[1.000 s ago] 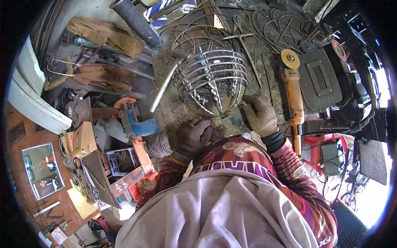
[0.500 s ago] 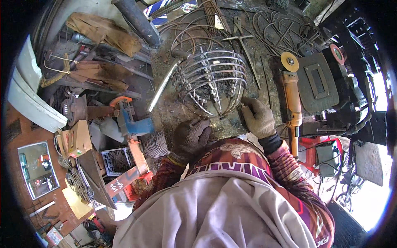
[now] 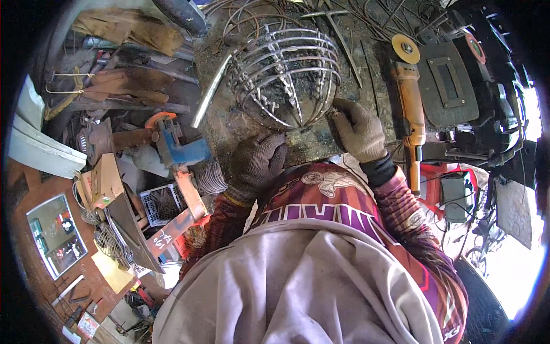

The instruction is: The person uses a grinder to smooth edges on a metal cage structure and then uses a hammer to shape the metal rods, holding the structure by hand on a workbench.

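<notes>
Shifted higher in the view since the earlier frame, all together: round steel-rod cage [image 3: 288, 86], left hand [image 3: 258, 157], right hand [image 3: 362, 131] and the dark, grimy bench [image 3: 312, 146]. Little changed in spacing between hands and cage.

Nearest, along the bottom: pale grey cloth [image 3: 286, 275] in loose folds, then a maroon patterned shirt [image 3: 286, 189]. Just beyond, 2 hands in knitted work gloves at the near edge of the bench. Left hand: fingers curled loosely toward the palm, below and to the left of the cage, apart from it; contents of the curl impossible to make out. Ribbed coil [image 3: 212, 176] near the left wrist. Right hand: half-closed, thumb and forefinger close together, just beside the lower right of the cage; contact or grip unclear.

Farther in, on the bench between and beyond the hands: the cage, with curved bars across rough upright ribs. Just left of it, a hammer [image 3: 210, 94] with a bright metal handle. Well to the right, an orange angle grinder [image 3: 408, 97] with a yellow disc, then a dark welding shield [image 3: 436, 83]. Farthest, a cross-shaped steel bar [image 3: 344, 49], near tangled curved rods [image 3: 382, 26].
</notes>
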`<state>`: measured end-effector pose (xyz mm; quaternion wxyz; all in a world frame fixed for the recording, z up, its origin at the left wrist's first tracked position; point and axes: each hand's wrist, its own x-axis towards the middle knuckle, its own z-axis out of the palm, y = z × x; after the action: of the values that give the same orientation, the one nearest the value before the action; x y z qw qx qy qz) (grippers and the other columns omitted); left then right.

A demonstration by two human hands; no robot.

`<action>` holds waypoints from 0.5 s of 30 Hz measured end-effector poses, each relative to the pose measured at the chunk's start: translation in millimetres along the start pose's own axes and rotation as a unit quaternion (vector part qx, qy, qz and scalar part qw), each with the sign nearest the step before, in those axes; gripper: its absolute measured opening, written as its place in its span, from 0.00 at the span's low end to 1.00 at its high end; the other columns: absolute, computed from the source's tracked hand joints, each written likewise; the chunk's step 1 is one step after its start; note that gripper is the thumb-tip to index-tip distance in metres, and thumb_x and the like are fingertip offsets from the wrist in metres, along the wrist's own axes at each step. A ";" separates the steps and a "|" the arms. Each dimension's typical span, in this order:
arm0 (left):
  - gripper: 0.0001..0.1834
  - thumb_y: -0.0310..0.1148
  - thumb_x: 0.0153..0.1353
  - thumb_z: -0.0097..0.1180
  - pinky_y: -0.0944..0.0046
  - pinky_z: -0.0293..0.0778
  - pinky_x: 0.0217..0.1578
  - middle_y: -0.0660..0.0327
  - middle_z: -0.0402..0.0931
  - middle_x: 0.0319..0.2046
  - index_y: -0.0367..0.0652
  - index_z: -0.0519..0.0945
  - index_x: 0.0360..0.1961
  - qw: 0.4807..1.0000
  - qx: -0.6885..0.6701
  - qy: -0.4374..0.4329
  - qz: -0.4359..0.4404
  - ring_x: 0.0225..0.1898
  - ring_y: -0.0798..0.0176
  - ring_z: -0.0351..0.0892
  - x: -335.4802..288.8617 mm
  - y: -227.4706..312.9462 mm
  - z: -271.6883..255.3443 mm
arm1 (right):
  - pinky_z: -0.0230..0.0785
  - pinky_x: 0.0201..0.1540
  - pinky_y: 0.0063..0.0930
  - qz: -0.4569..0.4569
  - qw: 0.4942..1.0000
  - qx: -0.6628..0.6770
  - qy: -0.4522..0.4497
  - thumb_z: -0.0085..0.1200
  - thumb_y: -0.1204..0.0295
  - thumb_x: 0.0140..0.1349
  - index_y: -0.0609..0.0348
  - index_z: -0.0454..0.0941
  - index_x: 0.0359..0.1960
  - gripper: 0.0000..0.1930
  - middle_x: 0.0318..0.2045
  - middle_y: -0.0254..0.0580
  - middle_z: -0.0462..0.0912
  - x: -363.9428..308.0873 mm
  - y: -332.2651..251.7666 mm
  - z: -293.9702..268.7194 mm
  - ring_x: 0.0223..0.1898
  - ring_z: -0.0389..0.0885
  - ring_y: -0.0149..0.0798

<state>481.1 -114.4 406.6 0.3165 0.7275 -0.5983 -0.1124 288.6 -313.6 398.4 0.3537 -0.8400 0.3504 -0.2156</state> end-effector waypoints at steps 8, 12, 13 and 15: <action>0.11 0.30 0.64 0.64 0.46 0.81 0.45 0.45 0.86 0.40 0.40 0.85 0.46 1.000 0.017 -0.002 0.005 0.42 0.38 0.86 -1.8 1.8 -0.7 | 0.79 0.47 0.44 0.003 1.000 0.017 -0.005 0.60 0.60 0.69 0.57 0.84 0.52 0.17 0.40 0.56 0.87 0.1 3.5 1.2 0.44 0.87 0.58; 0.11 0.31 0.64 0.65 0.46 0.82 0.44 0.45 0.86 0.39 0.40 0.85 0.46 0.999 0.031 -0.012 -0.022 0.41 0.38 0.86 1.6 7.7 -2.4 | 0.80 0.47 0.44 0.021 0.999 0.023 -0.008 0.60 0.59 0.68 0.57 0.84 0.52 0.18 0.40 0.57 0.88 -1.1 1.9 0.1 0.44 0.88 0.58; 0.11 0.31 0.64 0.65 0.46 0.82 0.43 0.45 0.86 0.39 0.40 0.86 0.46 0.999 0.036 -0.015 -0.032 0.41 0.38 0.86 2.3 9.6 -3.1 | 0.79 0.47 0.44 0.010 1.000 0.022 0.001 0.61 0.59 0.68 0.57 0.85 0.52 0.18 0.40 0.57 0.88 -0.9 4.4 2.2 0.44 0.88 0.57; 0.11 0.32 0.64 0.65 0.47 0.82 0.42 0.46 0.86 0.39 0.40 0.86 0.46 0.999 0.029 -0.015 -0.030 0.41 0.39 0.86 -0.8 5.5 0.6 | 0.79 0.47 0.44 0.009 1.000 0.014 -0.003 0.61 0.58 0.68 0.57 0.85 0.52 0.18 0.40 0.57 0.88 -0.8 5.0 1.1 0.44 0.88 0.58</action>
<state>476.1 -114.3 409.3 0.2826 0.7524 -0.5837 -0.1151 286.6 -315.1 393.8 0.3685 -0.8322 0.3541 -0.2152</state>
